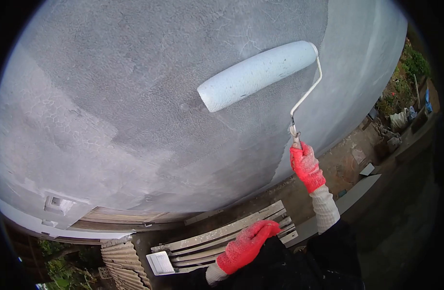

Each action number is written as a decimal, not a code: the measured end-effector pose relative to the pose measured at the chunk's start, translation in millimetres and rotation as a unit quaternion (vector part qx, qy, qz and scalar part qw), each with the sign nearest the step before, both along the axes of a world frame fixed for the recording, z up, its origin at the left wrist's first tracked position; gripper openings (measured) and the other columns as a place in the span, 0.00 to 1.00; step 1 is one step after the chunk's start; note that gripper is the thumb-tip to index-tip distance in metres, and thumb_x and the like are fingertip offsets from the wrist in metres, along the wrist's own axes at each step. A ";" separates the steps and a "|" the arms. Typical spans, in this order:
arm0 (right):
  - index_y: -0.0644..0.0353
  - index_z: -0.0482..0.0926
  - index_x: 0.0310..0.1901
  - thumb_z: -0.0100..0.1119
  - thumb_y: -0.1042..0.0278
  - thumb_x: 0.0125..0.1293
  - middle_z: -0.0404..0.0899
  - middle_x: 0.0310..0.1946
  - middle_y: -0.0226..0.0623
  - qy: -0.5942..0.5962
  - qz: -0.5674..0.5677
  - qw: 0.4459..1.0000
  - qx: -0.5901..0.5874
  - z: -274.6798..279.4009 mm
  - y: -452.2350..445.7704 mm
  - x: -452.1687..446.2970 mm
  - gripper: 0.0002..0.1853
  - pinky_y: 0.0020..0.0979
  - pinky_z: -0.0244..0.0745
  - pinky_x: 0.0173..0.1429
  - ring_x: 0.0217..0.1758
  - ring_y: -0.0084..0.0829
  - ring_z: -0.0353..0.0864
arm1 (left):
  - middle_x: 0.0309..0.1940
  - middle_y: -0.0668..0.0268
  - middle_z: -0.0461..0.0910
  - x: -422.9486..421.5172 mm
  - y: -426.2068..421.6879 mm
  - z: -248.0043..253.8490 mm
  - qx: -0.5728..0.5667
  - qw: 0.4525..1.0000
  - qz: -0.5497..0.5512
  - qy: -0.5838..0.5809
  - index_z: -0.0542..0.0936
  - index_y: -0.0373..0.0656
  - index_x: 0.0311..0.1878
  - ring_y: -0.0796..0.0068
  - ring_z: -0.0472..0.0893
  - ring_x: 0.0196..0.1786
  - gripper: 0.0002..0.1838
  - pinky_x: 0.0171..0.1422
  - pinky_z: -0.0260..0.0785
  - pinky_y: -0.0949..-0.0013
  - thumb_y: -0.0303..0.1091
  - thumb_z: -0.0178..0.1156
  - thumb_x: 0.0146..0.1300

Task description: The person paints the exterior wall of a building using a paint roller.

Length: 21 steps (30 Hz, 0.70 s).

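Observation:
A paint roller with a long, pale, speckled sleeve lies against the grey wall, tilted up to the right. Its bent white wire frame runs down to a handle. My right hand, in a red glove with whitish smears, is closed around that handle and hides most of it. Low in front of my dark clothing is my left hand, also red-gloved. Its fingers are curled and pressed together, and whatever they may hold is hidden. The wall shows darker, wet-looking grey patches beside lighter ones, with fine cracks.
Below the wall stands a slatted wooden platform with a white tray-like piece at its left end. Corrugated sheeting is at lower left. A small wall opening shows at left. Debris and plants line the right.

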State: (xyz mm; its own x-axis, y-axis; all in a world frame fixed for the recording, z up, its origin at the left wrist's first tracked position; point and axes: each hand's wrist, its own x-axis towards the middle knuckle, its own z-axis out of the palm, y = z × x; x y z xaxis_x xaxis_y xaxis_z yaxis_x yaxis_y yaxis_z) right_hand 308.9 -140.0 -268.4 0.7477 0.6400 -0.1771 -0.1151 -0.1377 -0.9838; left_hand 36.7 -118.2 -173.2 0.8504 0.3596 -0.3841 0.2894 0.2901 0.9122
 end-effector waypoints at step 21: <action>0.61 0.79 0.48 0.54 0.46 0.70 0.79 0.33 0.41 -0.093 0.011 0.985 -0.144 -10.5 -25.6 -80.8 0.23 0.36 0.72 0.46 0.38 0.36 0.78 | 0.50 0.64 0.81 -3.6 17.1 3.0 0.059 0.997 -0.042 -0.033 0.76 0.39 0.57 0.74 0.79 0.54 0.16 0.62 0.69 0.71 0.37 0.46 0.77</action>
State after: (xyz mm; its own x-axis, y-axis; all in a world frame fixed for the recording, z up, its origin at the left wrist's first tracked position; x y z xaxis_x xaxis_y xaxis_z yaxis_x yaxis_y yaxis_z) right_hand 228.1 -165.5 -278.9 0.7706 0.6001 -0.2147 0.0704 -0.4149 -0.9071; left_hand 33.1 -101.1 -170.3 0.9015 0.3250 -0.2859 0.2466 0.1572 0.9563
